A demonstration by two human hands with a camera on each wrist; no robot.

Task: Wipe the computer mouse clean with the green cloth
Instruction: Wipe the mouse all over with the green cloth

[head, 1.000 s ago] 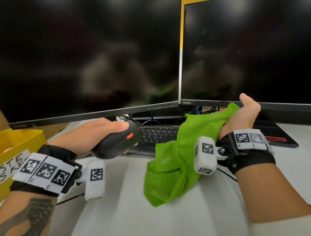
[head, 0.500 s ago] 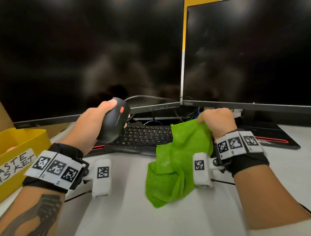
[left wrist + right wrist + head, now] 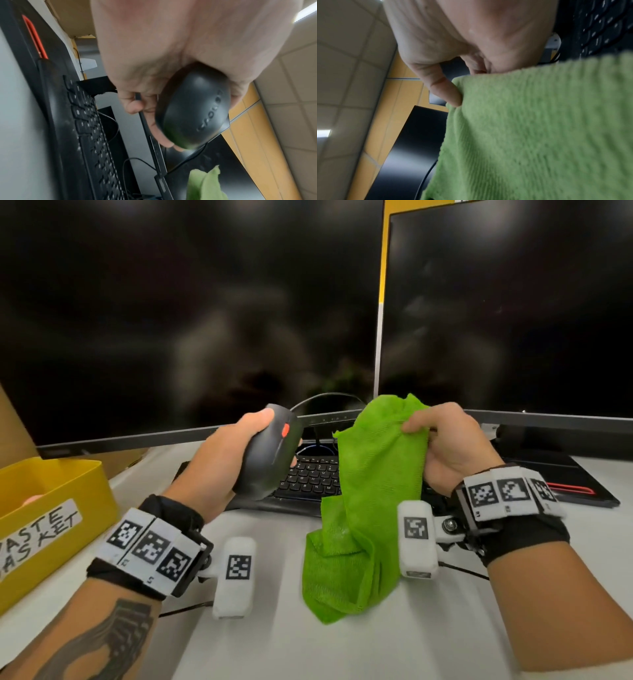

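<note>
A black corded computer mouse (image 3: 270, 453) with an orange wheel is held upright above the keyboard by my left hand (image 3: 233, 450), thumb on one side and fingers curled round the other. The left wrist view shows the mouse (image 3: 195, 108) from its rounded back, fingers wrapped behind it. A green cloth (image 3: 363, 501) hangs to the right of the mouse, a small gap between them. My right hand (image 3: 445, 446) pinches the cloth's upper edge, its lower end reaching the desk. In the right wrist view the thumb presses into the cloth (image 3: 539, 128).
A black keyboard (image 3: 308, 477) lies under both hands. Two dark monitors (image 3: 171, 320) stand behind it. A yellow waste basket (image 3: 51, 508) sits at the left edge. A black pad with a red stripe (image 3: 568, 484) lies to the right on the white desk (image 3: 342, 645).
My left hand lifted the mouse off the desk and tipped it upright. My right hand turned over, raised the cloth and brought it closer to the mouse.
</note>
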